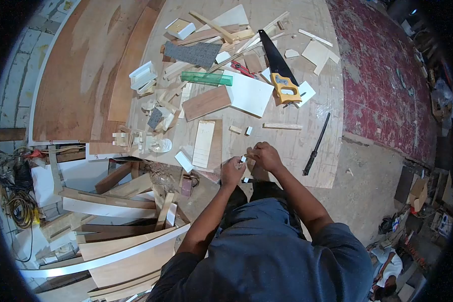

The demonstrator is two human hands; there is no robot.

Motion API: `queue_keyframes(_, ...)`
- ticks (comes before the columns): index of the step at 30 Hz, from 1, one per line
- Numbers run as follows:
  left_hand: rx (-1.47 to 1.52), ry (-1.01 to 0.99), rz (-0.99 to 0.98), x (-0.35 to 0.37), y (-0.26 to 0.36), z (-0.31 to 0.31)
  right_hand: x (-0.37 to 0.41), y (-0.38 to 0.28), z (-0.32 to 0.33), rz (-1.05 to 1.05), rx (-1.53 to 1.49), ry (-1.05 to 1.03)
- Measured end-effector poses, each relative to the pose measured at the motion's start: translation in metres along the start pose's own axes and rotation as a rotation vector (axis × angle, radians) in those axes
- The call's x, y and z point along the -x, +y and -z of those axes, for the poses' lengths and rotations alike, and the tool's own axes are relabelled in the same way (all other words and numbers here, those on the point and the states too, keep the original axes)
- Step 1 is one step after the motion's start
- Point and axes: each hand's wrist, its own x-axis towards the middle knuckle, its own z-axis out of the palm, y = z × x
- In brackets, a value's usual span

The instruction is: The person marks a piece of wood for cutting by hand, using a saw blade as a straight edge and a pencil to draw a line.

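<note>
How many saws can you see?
1. The saw lies on the plywood sheet, its yellow handle beside a white panel. More could be hidden under the wood scraps.

The surface is pale, matt plywood, scuffed in places. The saw has a dark, dull metal blade and a glossy yellow plastic handle. The ruler is clear green plastic, the grey sheet looks rough, and the board is smooth white. The bit pinched between the left hand and right hand looks white and smooth.
</note>
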Motion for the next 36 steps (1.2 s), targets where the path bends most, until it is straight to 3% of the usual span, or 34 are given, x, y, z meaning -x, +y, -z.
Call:
queue_keyframes(9,0.015,-0.032,-0.054,0.001,-0.005,0.007,0.012,0.015,0.010,0.096,-0.049,0.031)
queue_keyframes(15,0.136,-0.010,-0.045,-0.001,-0.004,0.006,-0.002,0.008,0.015,0.019,-0.141,-0.184)
queue_keyframes(17,0.107,-0.024,0.051,-0.001,0.011,0.013,-0.006,0.007,0.013,0.034,-0.156,-0.255)
queue_keyframes(21,0.155,0.011,0.010,-0.003,0.002,0.007,-0.009,0.017,-0.004,0.110,-0.220,-0.202)
queue_keyframes(26,-0.101,0.031,-0.213,0.001,0.012,0.017,-0.008,0.012,0.000,0.038,-0.251,-0.194)
queue_keyframes(36,-0.296,-0.082,-0.330,-0.004,0.018,0.025,-0.011,0.014,-0.003,-0.055,-0.434,-0.179)
